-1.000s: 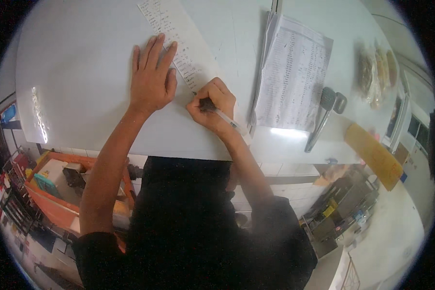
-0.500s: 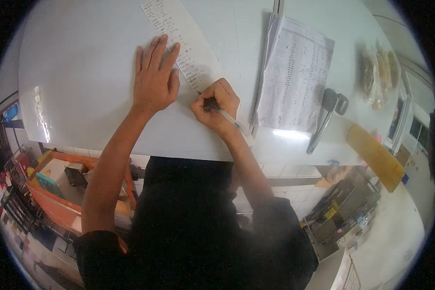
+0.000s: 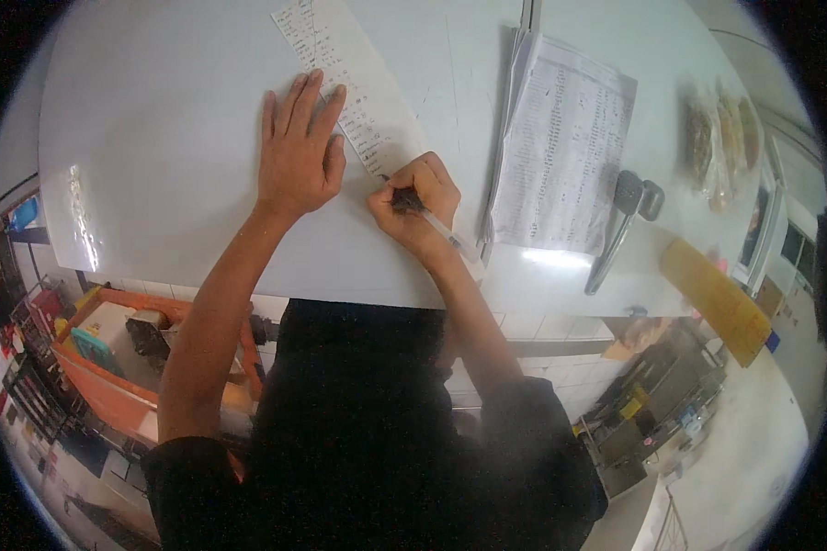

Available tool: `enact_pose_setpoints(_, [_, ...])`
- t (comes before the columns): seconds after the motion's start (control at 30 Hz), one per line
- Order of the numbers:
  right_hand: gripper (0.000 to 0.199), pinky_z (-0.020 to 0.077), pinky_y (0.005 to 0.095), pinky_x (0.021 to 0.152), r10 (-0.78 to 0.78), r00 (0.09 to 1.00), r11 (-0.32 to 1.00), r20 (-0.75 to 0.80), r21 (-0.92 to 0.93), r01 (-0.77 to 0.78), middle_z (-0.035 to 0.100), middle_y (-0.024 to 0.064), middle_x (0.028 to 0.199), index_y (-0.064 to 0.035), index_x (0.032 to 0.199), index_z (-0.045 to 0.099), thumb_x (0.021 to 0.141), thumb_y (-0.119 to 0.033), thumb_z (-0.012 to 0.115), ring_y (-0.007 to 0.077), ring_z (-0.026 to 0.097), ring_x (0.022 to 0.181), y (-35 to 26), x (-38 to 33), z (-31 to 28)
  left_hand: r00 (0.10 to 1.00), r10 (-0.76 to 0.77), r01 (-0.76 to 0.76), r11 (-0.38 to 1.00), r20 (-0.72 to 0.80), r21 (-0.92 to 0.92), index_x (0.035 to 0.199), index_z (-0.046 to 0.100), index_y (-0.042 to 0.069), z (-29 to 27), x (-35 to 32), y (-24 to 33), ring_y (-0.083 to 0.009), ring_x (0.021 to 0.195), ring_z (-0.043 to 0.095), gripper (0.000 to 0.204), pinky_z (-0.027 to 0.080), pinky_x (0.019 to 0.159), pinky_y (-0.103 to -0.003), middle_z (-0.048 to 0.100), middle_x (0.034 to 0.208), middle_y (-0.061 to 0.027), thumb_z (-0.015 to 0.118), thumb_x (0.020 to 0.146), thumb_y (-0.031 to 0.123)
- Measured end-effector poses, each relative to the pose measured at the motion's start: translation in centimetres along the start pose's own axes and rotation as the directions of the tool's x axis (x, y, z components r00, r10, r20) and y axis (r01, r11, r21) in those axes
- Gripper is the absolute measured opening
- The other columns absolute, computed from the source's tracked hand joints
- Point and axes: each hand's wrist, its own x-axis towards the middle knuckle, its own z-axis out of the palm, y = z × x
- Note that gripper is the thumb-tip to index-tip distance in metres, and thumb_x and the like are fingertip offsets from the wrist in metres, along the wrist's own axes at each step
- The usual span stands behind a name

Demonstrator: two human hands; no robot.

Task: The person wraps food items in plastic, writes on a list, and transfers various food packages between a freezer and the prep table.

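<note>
A long narrow strip of white paper [image 3: 377, 96], covered in handwritten lines along its left side, lies slanted on the pale table. My left hand [image 3: 299, 151] rests flat with its fingers stretched out, their tips on the paper's left edge. At the paper's lower end, my right hand [image 3: 423, 197] pinches a pen [image 3: 439, 228] with a clear barrel and a dark grip. The pen tip meets the paper near its lower left corner. Part of the paper's lower end is hidden beneath the right hand.
Right of my hands lies a stack of printed sheets [image 3: 565, 147], beside a dark-headed tool with a grey handle [image 3: 605, 257]. Farther right are filled clear plastic bags [image 3: 715, 147] and a yellowish board [image 3: 719, 298]. An orange crate [image 3: 110, 390] stands below the table's left side.
The whole view has shifted very slightly. Both hands keep their places on the paper, and the pen stays in my right hand.
</note>
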Motion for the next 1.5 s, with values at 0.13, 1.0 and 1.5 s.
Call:
enact_pose_setpoints(0.13, [0.021, 0.0513, 0.0292, 0.056, -0.048, 0.999, 0.999, 0.022, -0.01, 0.048, 0.059, 0.0081, 0.079, -0.005, 0.078, 0.058, 0.072, 0.003, 0.076, 0.0186, 0.061, 0.063, 0.0, 0.3, -0.4, 1.0, -0.006, 0.006, 1.0, 0.01, 0.0, 0.155, 0.05, 0.008, -0.1, 0.1, 0.0, -0.0414, 0.154, 0.035, 0.061, 0.019, 0.126, -0.066, 0.037, 0.167, -0.0199, 0.054, 0.096, 0.02])
enact_pose_setpoints(1.0, [0.023, 0.0535, 0.028, 0.057, 0.059, 0.998, 0.998, 0.006, -0.009, -0.059, 0.06, 0.0086, 0.082, -0.005, 0.077, 0.055, 0.075, 0.003, 0.077, 0.016, 0.062, 0.065, -0.4, -0.2, -0.4, 1.0, 0.0, 0.0, 1.0, 0.006, 0.001, 0.157, 0.048, 0.007, 0.1, -0.2, -0.1, -0.0405, 0.155, 0.034, 0.063, 0.018, 0.126, -0.067, 0.035, 0.169, -0.0189, 0.054, 0.095, 0.02])
enact_pose_setpoints(1.5, [0.021, 0.0512, 0.027, 0.056, -0.047, 0.995, 0.998, 0.083, 0.04, 0.044, 0.058, 0.0082, 0.08, -0.0047, 0.08, 0.059, 0.073, 0.005, 0.076, 0.0156, 0.061, 0.062, 0.0, -0.4, -0.8, 1.0, -0.003, 0.003, 1.0, 0.024, -0.01, 0.157, 0.048, 0.007, -0.1, 0.1, -0.1, -0.0429, 0.154, 0.034, 0.063, 0.018, 0.126, -0.067, 0.035, 0.168, -0.0207, 0.055, 0.096, 0.019])
